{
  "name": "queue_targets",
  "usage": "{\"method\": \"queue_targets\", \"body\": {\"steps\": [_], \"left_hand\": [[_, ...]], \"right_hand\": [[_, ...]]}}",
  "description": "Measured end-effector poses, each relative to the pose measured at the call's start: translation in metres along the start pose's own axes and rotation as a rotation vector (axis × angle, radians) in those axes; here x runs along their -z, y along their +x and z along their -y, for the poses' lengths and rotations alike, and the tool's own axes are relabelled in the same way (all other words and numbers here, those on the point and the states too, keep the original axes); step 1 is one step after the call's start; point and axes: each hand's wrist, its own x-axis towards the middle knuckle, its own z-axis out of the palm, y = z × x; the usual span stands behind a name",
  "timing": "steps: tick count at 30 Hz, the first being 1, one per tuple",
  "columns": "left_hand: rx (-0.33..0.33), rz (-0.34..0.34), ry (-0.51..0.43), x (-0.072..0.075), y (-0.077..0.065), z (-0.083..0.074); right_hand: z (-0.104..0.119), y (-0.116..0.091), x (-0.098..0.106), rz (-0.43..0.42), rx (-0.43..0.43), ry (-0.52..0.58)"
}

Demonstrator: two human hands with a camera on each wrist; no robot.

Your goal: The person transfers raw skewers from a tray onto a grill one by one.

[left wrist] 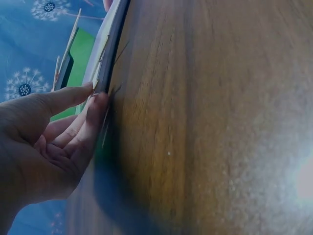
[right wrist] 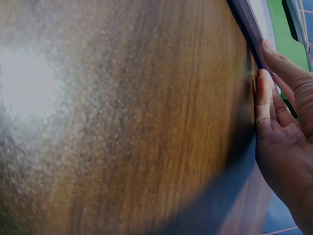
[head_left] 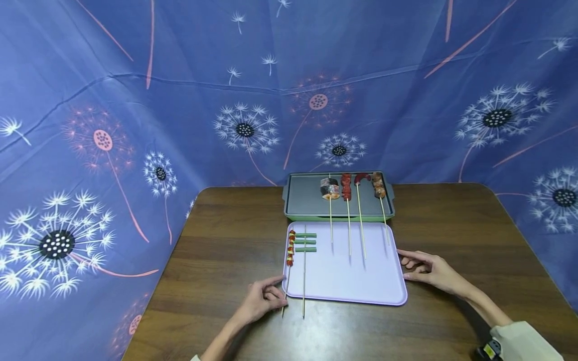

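Note:
A pale lilac tray (head_left: 347,281) lies on the table. My left hand (head_left: 264,298) holds its left edge near the front corner, the thumb overlapping the stick of a red-and-yellow skewer (head_left: 290,250). Close beside that stick lies a skewer with green pieces (head_left: 305,242), its bare end jutting past the tray's front edge. On the opposite side, my right hand (head_left: 431,271) holds the right edge, index finger and thumb at the rim. The left wrist view shows the left hand (left wrist: 63,127) at the tray's side; the right wrist view shows the right hand (right wrist: 288,117) likewise.
Directly behind the tray stands a dark grill pan (head_left: 307,198) with a green base. Several skewers, including a red meat skewer (head_left: 346,188), lie on it with sticks reaching over the tray. A blue dandelion-print cloth (head_left: 271,60) hangs behind the wooden table (head_left: 226,240).

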Motion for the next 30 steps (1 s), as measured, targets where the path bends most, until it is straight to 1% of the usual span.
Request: {"method": "queue_targets", "body": {"steps": [5,9,12,15,22,26,30], "left_hand": [[0.054,0.010,-0.091,-0.005,0.000,-0.002],[0.083,0.016,-0.134,-0.010,-0.001,-0.001],[0.102,0.035,-0.152,-0.013,-0.001,-0.002],[0.124,0.063,-0.190,-0.014,-0.001,-0.002],[0.157,0.066,-0.296,-0.010,-0.003,0.001],[0.176,0.070,-0.319,-0.006,-0.006,0.002],[0.192,0.067,-0.316,-0.003,-0.009,0.000]], "right_hand": [[0.003,0.001,-0.001,-0.013,-0.028,-0.021],[0.003,0.000,-0.002,-0.024,-0.032,-0.028],[0.003,-0.001,-0.002,-0.026,-0.033,-0.030],[0.003,-0.003,-0.002,-0.031,-0.043,-0.033],[0.005,-0.004,-0.003,-0.046,-0.052,-0.047],[0.006,-0.004,-0.004,-0.050,-0.055,-0.048],[0.004,-0.003,-0.003,-0.044,-0.051,-0.040]]}}
